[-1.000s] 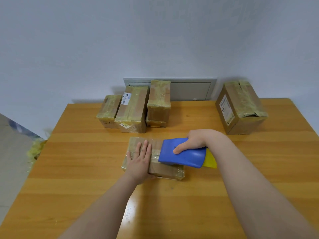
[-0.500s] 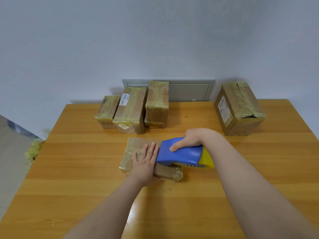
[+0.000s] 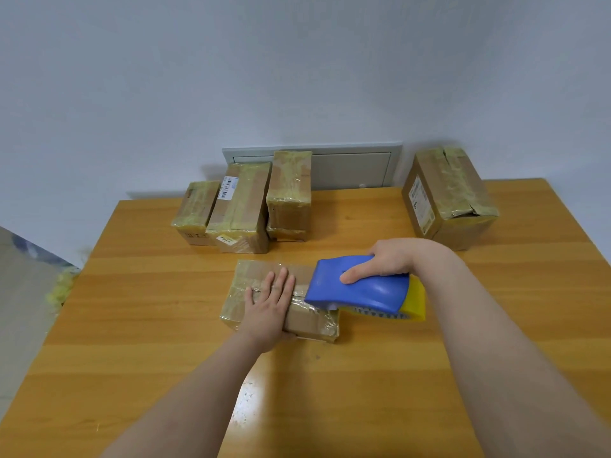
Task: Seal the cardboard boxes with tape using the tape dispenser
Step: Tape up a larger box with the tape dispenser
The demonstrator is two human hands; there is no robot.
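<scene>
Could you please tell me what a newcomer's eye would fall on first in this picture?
The bright blue tape dispenser with its yellow roll stands out, gripped by the right hand at the right end of a flat cardboard box near the middle of the table. The left hand lies flat on that box. Behind, a cluster of taped boxes sits at the far edge, with a larger box at the far right.

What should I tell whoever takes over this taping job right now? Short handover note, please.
Left hand: flat, pressing the near box onto the table.
Right hand: grips the blue tape dispenser, its front end on that box's top.
Done: the back-left boxes and the big back-right box already carry tape.
Left: probably finish and cut this strip, then check remaining seams.
</scene>
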